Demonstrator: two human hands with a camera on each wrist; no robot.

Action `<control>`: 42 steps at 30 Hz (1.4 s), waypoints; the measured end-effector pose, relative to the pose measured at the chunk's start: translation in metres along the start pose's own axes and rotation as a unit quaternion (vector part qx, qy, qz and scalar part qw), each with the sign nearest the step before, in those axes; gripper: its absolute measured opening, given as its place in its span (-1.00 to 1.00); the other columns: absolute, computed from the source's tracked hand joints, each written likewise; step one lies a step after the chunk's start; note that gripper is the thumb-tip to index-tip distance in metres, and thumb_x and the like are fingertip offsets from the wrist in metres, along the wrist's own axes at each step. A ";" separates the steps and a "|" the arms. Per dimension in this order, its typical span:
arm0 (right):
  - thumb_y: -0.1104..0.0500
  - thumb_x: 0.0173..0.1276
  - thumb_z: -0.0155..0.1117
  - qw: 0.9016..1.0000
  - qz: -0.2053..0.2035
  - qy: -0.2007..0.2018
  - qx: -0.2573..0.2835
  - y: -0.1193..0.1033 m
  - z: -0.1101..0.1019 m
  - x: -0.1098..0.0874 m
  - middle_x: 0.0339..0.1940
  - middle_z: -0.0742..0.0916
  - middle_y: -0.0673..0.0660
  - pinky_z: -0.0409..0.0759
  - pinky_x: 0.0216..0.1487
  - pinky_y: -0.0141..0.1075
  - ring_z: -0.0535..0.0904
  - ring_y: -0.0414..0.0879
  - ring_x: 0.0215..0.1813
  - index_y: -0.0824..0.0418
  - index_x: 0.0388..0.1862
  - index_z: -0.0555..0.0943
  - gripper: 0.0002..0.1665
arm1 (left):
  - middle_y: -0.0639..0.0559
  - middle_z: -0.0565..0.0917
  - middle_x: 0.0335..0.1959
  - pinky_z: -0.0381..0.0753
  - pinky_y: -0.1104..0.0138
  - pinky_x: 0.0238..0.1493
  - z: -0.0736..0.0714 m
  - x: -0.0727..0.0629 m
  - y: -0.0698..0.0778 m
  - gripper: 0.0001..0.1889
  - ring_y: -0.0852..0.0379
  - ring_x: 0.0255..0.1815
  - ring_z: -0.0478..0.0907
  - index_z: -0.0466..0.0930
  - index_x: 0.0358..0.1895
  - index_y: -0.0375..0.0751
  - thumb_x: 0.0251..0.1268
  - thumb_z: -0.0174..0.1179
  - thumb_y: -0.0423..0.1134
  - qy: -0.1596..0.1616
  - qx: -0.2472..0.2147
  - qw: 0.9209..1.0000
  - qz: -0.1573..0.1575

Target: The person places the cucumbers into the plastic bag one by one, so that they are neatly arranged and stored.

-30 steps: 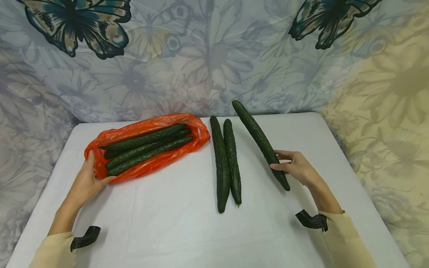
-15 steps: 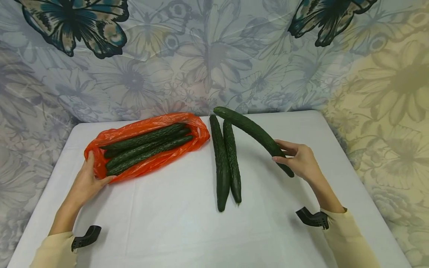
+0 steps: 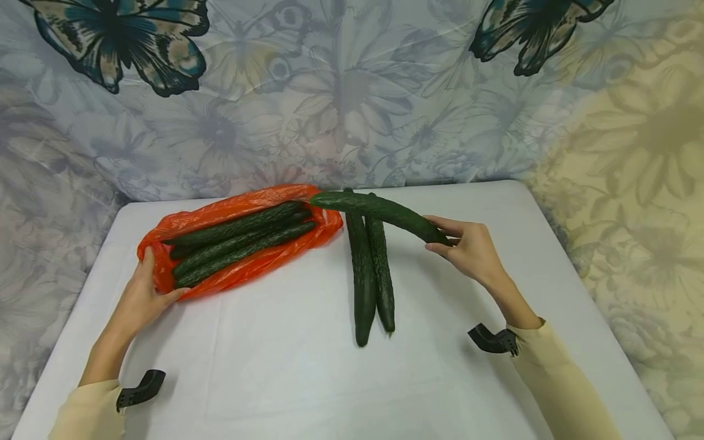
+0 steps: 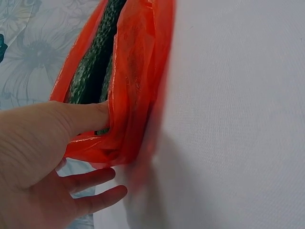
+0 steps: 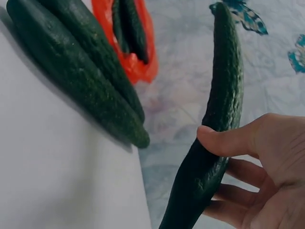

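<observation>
One cucumber (image 3: pixel 379 209), pinched in the right hand (image 3: pixel 467 247), seems mid-bagging; the left hand (image 3: pixel 144 299) grips the bag (image 3: pixel 264 264). Next likely calls for aligning, then lowering it.

Long, dark green cucumbers (image 3: pixel 364 281); a crinkled orange-red plastic bag (image 3: pixel 242 205); a plain white tablecloth (image 3: pixel 286 366); pale yellow sleeves (image 3: pixel 561 379); a grey-blue and yellow fabric backdrop (image 3: pixel 357 110) patterned with flowers and teal-and-black butterflies (image 3: pixel 121 46).
</observation>
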State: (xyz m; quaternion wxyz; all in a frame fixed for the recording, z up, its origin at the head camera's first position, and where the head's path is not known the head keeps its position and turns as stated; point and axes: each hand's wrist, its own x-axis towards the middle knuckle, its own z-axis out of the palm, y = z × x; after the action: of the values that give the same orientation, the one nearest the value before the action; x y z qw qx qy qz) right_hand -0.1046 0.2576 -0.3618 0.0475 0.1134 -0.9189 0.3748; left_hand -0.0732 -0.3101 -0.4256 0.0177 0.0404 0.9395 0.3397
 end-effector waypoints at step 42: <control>0.31 0.17 0.47 0.973 -0.150 -0.144 -0.099 -0.094 0.132 0.101 -0.90 0.30 -0.03 -0.04 -0.60 -0.40 -0.03 -0.23 -0.69 0.03 0.21 0.64 -0.41 | -0.63 -0.22 0.46 -0.37 0.03 0.52 0.001 0.002 -0.007 -0.27 -0.49 0.49 -0.26 -0.37 0.46 -0.61 0.28 -0.23 -0.60 0.019 -0.016 0.999 0.033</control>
State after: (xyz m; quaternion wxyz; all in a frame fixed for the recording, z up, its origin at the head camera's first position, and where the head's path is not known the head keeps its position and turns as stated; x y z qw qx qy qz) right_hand -0.1803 0.0830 -0.3751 -0.0187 0.2978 -0.9211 0.2500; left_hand -0.0756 -0.3141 -0.4307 -0.0110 0.0646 0.9324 0.3554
